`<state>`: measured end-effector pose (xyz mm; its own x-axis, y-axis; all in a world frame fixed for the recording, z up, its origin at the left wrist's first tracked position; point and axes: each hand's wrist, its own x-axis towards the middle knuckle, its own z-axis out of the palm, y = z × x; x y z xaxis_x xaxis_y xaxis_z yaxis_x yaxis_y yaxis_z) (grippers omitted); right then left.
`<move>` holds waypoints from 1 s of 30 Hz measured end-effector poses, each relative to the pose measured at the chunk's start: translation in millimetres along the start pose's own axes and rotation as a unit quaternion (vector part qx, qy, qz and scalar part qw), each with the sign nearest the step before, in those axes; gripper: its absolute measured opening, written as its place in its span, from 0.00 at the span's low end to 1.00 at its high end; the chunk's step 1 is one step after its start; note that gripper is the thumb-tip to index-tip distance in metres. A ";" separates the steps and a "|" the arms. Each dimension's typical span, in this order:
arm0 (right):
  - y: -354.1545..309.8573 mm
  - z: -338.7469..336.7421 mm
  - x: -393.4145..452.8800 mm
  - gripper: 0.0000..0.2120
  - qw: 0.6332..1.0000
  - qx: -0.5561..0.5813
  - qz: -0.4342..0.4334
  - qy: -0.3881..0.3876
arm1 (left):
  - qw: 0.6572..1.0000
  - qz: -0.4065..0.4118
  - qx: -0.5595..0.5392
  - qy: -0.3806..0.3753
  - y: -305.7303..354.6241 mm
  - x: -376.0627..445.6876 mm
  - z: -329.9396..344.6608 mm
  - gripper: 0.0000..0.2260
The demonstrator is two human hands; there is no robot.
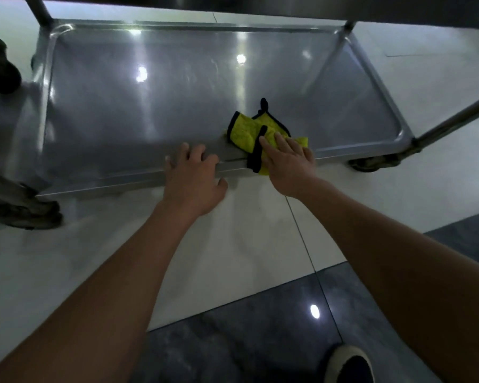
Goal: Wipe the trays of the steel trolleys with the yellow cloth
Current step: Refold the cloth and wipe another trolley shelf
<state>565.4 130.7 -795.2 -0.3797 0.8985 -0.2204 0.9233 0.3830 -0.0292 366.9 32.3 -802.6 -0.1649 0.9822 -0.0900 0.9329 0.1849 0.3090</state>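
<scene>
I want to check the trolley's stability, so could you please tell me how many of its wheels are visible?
1: a wheel shows under the near right corner of the trolley tray. The other wheels may be hidden beneath the tray or out of frame.

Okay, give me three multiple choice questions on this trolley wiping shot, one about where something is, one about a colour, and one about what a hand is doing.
1. Where does the yellow cloth lie?
A. Over the near rim of the lower tray
B. On the floor tiles
C. On the top shelf

2. What colour is the cloth's edging?
A. White
B. Black
C. Red

3. What is the left hand doing?
A. Pinching the cloth
B. Hanging at the side
C. Resting on the tray's near rim, fingers curled over the edge

Answers:
1 A: the cloth drapes across the front edge of the lower tray, under the right hand.
2 B: a dark black border runs round the yellow fabric.
3 C: its fingers lie over the rim, apart from the cloth.
</scene>
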 end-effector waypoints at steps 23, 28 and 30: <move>51.6 15.3 29.5 0.22 0.941 0.038 -0.314 0.118 | 0.992 -0.071 0.039 0.096 96.0 -3.4 31.0 0.17; 110.7 4.8 36.2 0.21 0.958 0.096 -0.250 0.101 | 0.991 -0.100 0.035 0.086 120.1 8.7 19.4 0.24; 140.9 4.8 39.3 0.20 0.964 0.103 -0.215 0.115 | 0.993 -0.068 0.022 0.089 142.3 19.0 22.4 0.24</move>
<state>680.8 219.0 -812.6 -0.7102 0.6997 0.0774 0.6612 0.7008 -0.2678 503.7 76.6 -781.5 -0.3412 0.9391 0.0409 0.9104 0.3193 0.2630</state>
